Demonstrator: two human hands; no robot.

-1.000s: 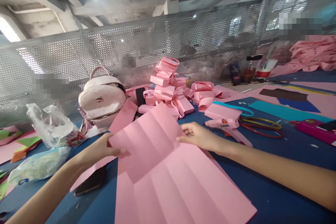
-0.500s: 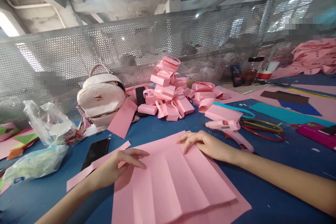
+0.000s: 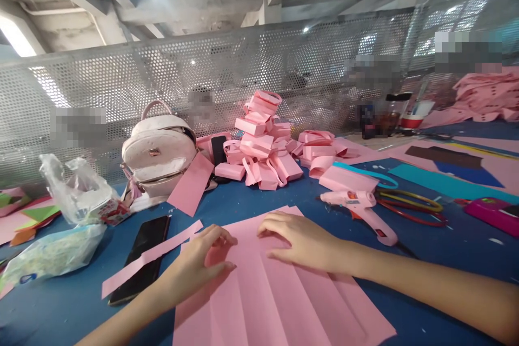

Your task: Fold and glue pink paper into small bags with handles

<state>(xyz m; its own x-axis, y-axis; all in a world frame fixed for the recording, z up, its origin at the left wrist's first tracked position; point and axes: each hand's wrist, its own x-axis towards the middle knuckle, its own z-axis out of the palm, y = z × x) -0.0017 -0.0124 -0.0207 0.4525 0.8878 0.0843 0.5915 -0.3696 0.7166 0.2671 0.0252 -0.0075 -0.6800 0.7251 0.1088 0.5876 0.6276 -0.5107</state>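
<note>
A creased pink paper sheet (image 3: 279, 297) lies flat on the blue table (image 3: 425, 313) in front of me. My left hand (image 3: 203, 262) rests on its near-left part, fingers curled with the tips pressing the paper. My right hand (image 3: 298, 240) lies on the sheet's far edge, fingers stretched out and pressing down. Neither hand holds anything.
A loose pink strip (image 3: 150, 259) lies across a black phone (image 3: 140, 257) at left. Behind stand a pale backpack (image 3: 158, 154), a pile of folded pink paper boxes (image 3: 261, 143), a pink glue gun (image 3: 357, 205), coloured rings (image 3: 409, 205) and plastic bags (image 3: 77, 194). A perforated metal screen (image 3: 259, 75) backs the table.
The lifted, folded-over sheet was laid flat on the table. Both hands then slid toward the middle of the sheet and now press on it close together.
</note>
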